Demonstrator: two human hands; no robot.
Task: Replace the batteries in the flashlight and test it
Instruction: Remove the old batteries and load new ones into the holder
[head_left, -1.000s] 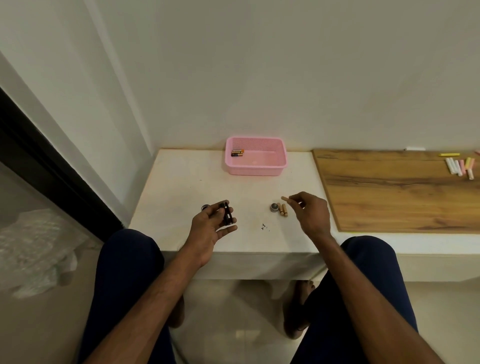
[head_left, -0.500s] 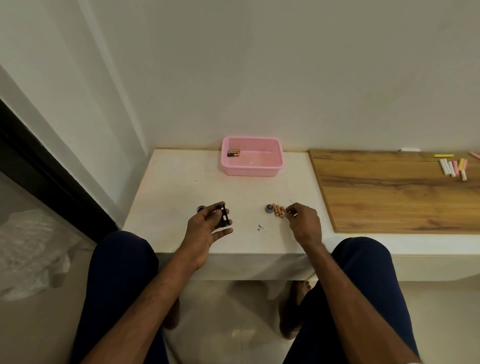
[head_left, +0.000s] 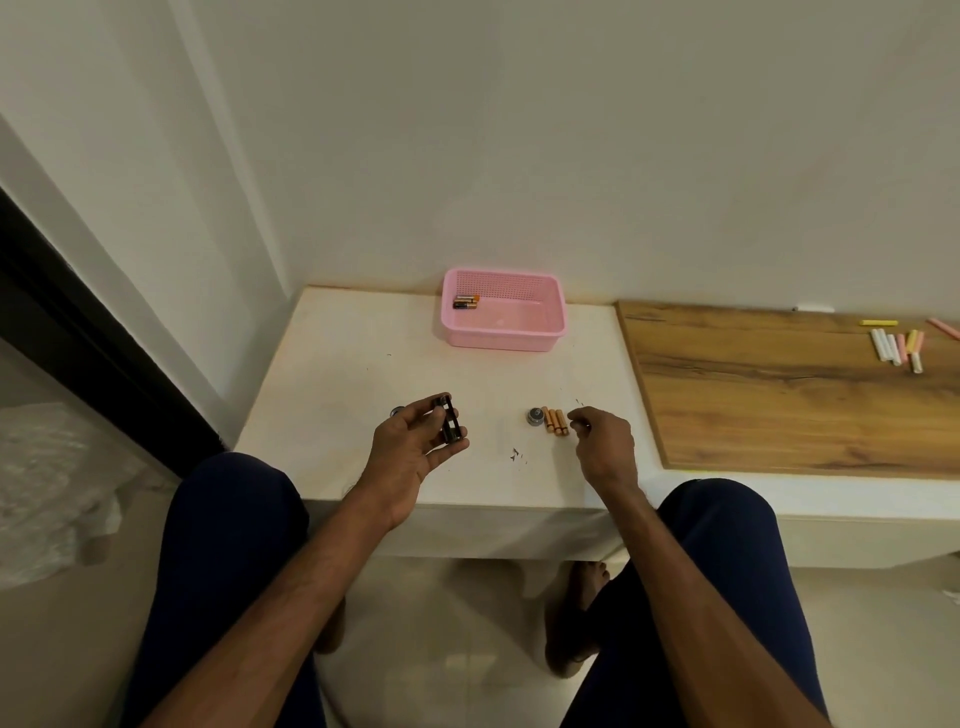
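Observation:
My left hand (head_left: 415, 447) holds a black battery holder (head_left: 451, 425) between thumb and fingers, above the white table (head_left: 337, 364). Behind that hand a small dark flashlight part (head_left: 397, 412) peeks out on the table. Three orange batteries (head_left: 554, 421) lie side by side on the table next to a grey round cap (head_left: 535, 416). My right hand (head_left: 605, 441) hovers just right of the batteries, fingers loosely curled and holding nothing that I can see. A pink basket (head_left: 511, 338) at the back of the table contains black-and-orange batteries (head_left: 466, 301).
A wooden board (head_left: 779, 395) covers the right part of the surface, with several chalk sticks (head_left: 896, 345) at its far right. Small dark specks (head_left: 515, 454) lie near the table's front edge. My knees are under the front edge.
My right hand carried an orange battery down to the table and let it go beside the other two. My left hand kept hold of the black holder.

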